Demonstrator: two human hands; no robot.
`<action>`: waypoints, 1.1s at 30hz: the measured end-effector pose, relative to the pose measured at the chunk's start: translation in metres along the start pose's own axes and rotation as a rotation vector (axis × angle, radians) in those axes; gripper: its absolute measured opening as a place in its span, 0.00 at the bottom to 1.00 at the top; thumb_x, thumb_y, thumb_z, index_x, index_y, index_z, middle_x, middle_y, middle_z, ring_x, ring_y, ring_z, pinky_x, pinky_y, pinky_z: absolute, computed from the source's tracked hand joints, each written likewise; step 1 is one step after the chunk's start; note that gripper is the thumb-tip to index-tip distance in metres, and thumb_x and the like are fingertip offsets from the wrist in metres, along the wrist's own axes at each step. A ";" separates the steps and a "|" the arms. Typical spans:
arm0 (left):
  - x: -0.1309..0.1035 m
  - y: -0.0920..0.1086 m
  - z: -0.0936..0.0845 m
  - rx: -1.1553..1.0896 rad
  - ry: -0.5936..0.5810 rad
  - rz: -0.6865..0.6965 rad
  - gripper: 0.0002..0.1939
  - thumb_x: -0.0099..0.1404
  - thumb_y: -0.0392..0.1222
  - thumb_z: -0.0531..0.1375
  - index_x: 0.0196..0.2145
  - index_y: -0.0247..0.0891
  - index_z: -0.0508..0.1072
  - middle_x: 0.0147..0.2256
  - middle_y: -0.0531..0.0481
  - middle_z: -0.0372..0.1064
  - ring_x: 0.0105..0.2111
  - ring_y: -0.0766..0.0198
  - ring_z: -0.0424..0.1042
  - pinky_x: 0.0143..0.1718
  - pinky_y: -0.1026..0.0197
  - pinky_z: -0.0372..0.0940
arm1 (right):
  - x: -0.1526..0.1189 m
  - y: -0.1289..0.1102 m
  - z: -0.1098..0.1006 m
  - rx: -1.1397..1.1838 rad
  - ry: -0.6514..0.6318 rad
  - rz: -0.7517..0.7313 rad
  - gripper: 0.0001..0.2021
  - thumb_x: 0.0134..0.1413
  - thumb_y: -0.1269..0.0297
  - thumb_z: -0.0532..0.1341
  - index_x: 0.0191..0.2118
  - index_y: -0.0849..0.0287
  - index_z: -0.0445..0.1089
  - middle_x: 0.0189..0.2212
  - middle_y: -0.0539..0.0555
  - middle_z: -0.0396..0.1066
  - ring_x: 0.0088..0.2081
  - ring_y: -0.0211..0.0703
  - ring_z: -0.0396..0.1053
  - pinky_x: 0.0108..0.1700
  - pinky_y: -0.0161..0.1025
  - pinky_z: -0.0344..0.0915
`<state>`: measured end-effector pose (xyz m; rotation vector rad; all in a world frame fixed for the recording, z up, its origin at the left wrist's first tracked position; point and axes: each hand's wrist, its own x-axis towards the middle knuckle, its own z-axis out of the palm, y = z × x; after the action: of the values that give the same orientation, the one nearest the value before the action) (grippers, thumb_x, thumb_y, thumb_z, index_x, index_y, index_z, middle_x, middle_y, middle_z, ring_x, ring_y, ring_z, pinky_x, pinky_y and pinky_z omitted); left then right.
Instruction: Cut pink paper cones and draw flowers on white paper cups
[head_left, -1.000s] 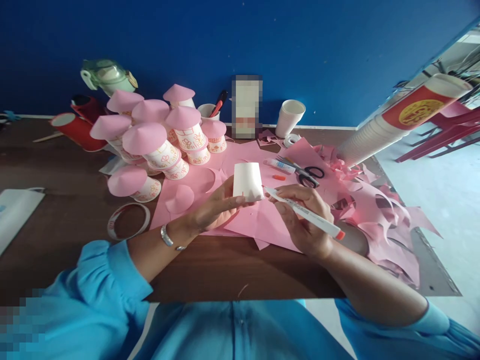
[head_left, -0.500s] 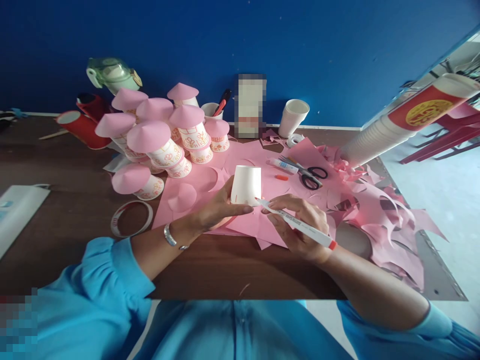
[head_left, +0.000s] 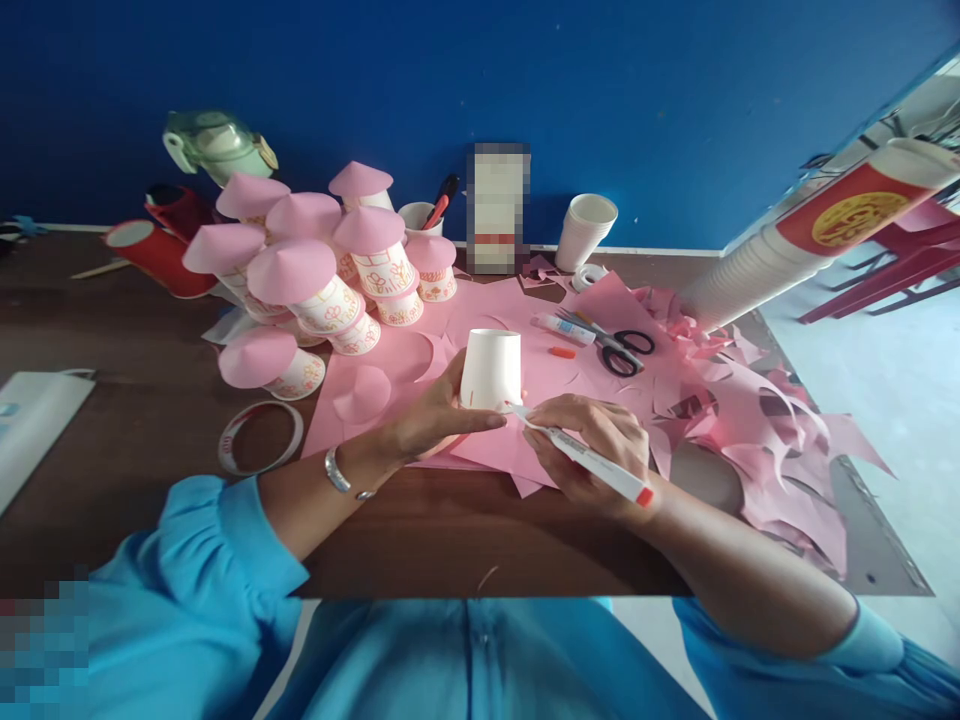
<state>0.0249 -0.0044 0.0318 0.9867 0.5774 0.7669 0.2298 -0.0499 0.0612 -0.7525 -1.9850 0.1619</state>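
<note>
- White paper cup (head_left: pixel 490 368) sat upside down in the left hand (head_left: pixel 439 418), above pink paper sheets (head_left: pixel 495 450) on the brown wooden desk (head_left: pixel 435 530), plain but for a small orange stroke near its rim.
- Left fingers curled closed around it; the right hand (head_left: pixel 596 435) pinched a white red-ended marker (head_left: pixel 592 465), tip at the rim.
- Print on the marker and white glue stick (head_left: pixel 564 328) was illegible.
- A white cup (head_left: pixel 412 218) behind held a red-and-black tool (head_left: pixel 436 212).
</note>
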 end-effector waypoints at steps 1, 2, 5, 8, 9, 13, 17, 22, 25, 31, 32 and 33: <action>0.000 0.000 0.000 0.001 0.000 0.003 0.42 0.56 0.40 0.76 0.64 0.49 0.64 0.47 0.47 0.72 0.50 0.52 0.72 0.53 0.47 0.66 | 0.000 0.000 0.000 -0.007 -0.001 0.000 0.04 0.66 0.72 0.63 0.44 0.56 0.69 0.31 0.52 0.80 0.29 0.40 0.79 0.33 0.34 0.76; 0.000 0.000 0.000 0.003 0.002 0.003 0.42 0.56 0.40 0.76 0.64 0.49 0.64 0.47 0.47 0.72 0.50 0.52 0.72 0.53 0.47 0.66 | 0.000 0.000 0.000 -0.013 -0.003 0.000 0.04 0.67 0.72 0.63 0.44 0.56 0.69 0.31 0.52 0.80 0.29 0.40 0.79 0.33 0.34 0.76; 0.000 0.000 0.000 0.008 0.016 -0.007 0.44 0.55 0.40 0.76 0.65 0.49 0.63 0.47 0.47 0.73 0.49 0.53 0.73 0.52 0.47 0.66 | 0.000 0.000 -0.001 -0.027 -0.008 -0.004 0.04 0.67 0.72 0.63 0.44 0.57 0.69 0.31 0.52 0.80 0.29 0.40 0.79 0.32 0.34 0.75; 0.001 0.000 0.000 0.014 0.030 0.000 0.46 0.53 0.39 0.77 0.65 0.49 0.62 0.45 0.49 0.73 0.46 0.55 0.73 0.51 0.49 0.67 | 0.000 0.000 -0.001 -0.026 -0.009 -0.005 0.04 0.67 0.72 0.63 0.44 0.57 0.69 0.31 0.52 0.80 0.29 0.39 0.79 0.33 0.34 0.75; 0.001 -0.001 0.000 0.015 0.030 -0.002 0.46 0.54 0.39 0.77 0.66 0.49 0.62 0.45 0.49 0.73 0.46 0.55 0.73 0.51 0.49 0.67 | 0.001 0.001 0.000 -0.023 -0.007 -0.004 0.04 0.67 0.71 0.63 0.44 0.57 0.69 0.31 0.52 0.80 0.29 0.39 0.79 0.33 0.34 0.75; 0.000 0.000 0.001 0.019 0.033 -0.019 0.46 0.54 0.39 0.77 0.66 0.49 0.62 0.47 0.47 0.73 0.50 0.52 0.72 0.54 0.47 0.66 | 0.001 0.001 -0.001 -0.006 -0.008 0.010 0.04 0.66 0.71 0.64 0.44 0.56 0.71 0.31 0.51 0.80 0.29 0.40 0.79 0.32 0.35 0.75; -0.002 0.003 0.003 0.014 0.020 -0.007 0.42 0.56 0.39 0.76 0.65 0.48 0.64 0.48 0.47 0.73 0.51 0.51 0.73 0.55 0.47 0.66 | 0.002 -0.001 -0.001 -0.009 -0.034 0.030 0.04 0.66 0.71 0.64 0.43 0.55 0.71 0.29 0.50 0.80 0.26 0.39 0.78 0.29 0.34 0.73; -0.003 0.004 0.003 0.017 -0.010 0.010 0.40 0.57 0.40 0.75 0.64 0.47 0.66 0.50 0.44 0.75 0.51 0.50 0.74 0.53 0.48 0.67 | 0.002 -0.004 -0.002 0.008 -0.081 0.063 0.04 0.65 0.72 0.63 0.40 0.55 0.70 0.26 0.48 0.78 0.23 0.37 0.76 0.27 0.33 0.70; -0.002 0.003 0.001 0.026 -0.029 0.025 0.40 0.58 0.41 0.74 0.65 0.47 0.66 0.53 0.43 0.75 0.53 0.48 0.73 0.52 0.49 0.67 | 0.003 -0.006 -0.005 -0.013 -0.051 0.068 0.03 0.65 0.71 0.64 0.40 0.55 0.70 0.28 0.49 0.79 0.25 0.37 0.77 0.29 0.33 0.72; 0.000 -0.001 -0.008 -0.036 -0.080 0.035 0.32 0.62 0.41 0.72 0.62 0.51 0.70 0.56 0.48 0.74 0.59 0.50 0.71 0.57 0.51 0.67 | 0.003 -0.006 -0.010 -0.058 0.032 0.045 0.06 0.64 0.72 0.64 0.43 0.53 0.70 0.31 0.50 0.81 0.28 0.40 0.80 0.31 0.35 0.77; 0.000 -0.002 -0.008 -0.060 -0.094 0.039 0.30 0.63 0.40 0.71 0.61 0.51 0.72 0.55 0.48 0.75 0.60 0.50 0.71 0.58 0.50 0.67 | 0.004 -0.005 -0.010 -0.066 0.045 0.037 0.06 0.64 0.72 0.64 0.43 0.53 0.70 0.31 0.50 0.81 0.28 0.41 0.80 0.30 0.36 0.77; 0.001 -0.002 -0.009 -0.083 -0.101 0.043 0.27 0.64 0.40 0.70 0.60 0.50 0.73 0.55 0.48 0.75 0.60 0.50 0.71 0.59 0.50 0.67 | 0.004 -0.005 -0.011 -0.074 0.056 0.036 0.06 0.63 0.72 0.64 0.43 0.53 0.71 0.31 0.50 0.81 0.27 0.41 0.80 0.30 0.36 0.77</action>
<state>0.0196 0.0001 0.0255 0.9584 0.4348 0.7688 0.2354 -0.0535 0.0713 -0.8313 -1.9340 0.0881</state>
